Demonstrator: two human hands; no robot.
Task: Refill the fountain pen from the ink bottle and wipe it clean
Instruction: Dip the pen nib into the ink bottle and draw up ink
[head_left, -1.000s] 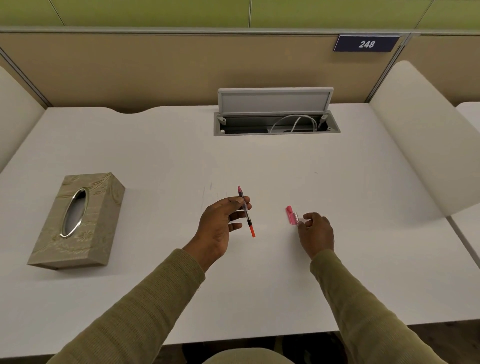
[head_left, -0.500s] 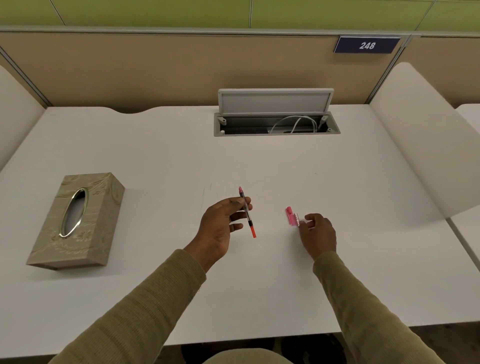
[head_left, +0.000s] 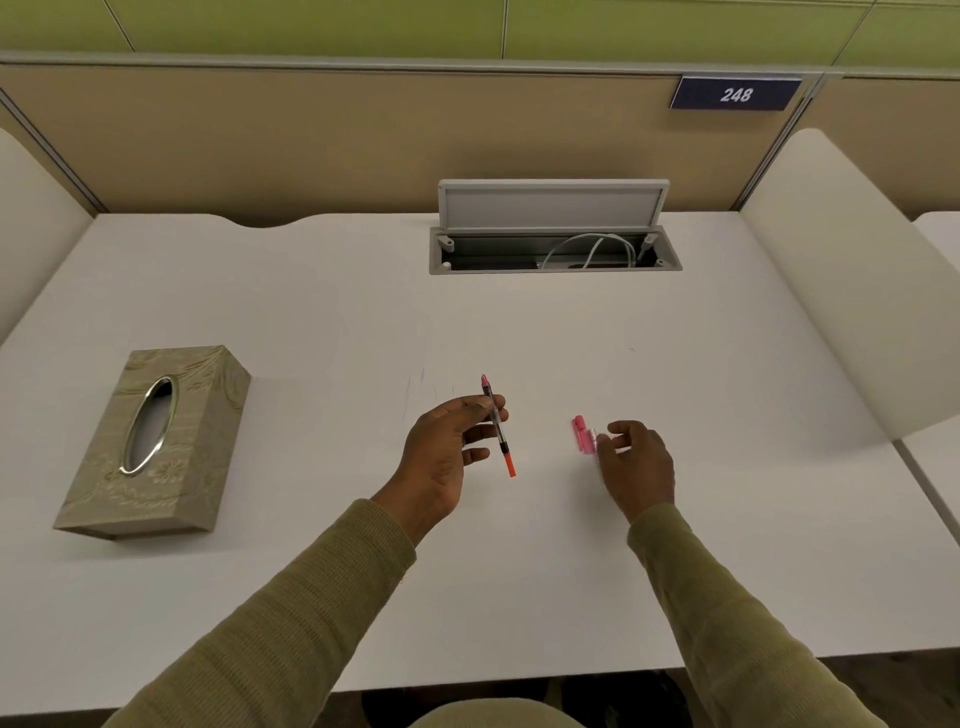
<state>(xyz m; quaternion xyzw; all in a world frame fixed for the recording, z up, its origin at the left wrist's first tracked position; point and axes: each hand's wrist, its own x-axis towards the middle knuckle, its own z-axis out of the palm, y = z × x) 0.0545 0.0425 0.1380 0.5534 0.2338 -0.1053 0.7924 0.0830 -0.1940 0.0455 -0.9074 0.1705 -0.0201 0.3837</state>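
My left hand (head_left: 441, 457) pinches a thin pen (head_left: 497, 425) between thumb and fingers above the white desk (head_left: 322, 322). The pen has a pink far end, a dark middle and an orange near end, and it points away from me. A small pink cap (head_left: 583, 435) lies on the desk to the right of the pen. My right hand (head_left: 635, 462) hovers just right of the cap, fingers apart and blurred, with nothing in them. No ink bottle is in view.
A beige tissue box (head_left: 156, 441) with an oval metal slot stands at the left. An open cable hatch (head_left: 555, 249) with white cables sits at the back centre. Padded side dividers (head_left: 852, 280) rise at both sides, and a panel wall at the back.
My right hand has let go of the pink cap, which now lies on the desk, and the fingers have spread. The left hand and pen have barely moved.
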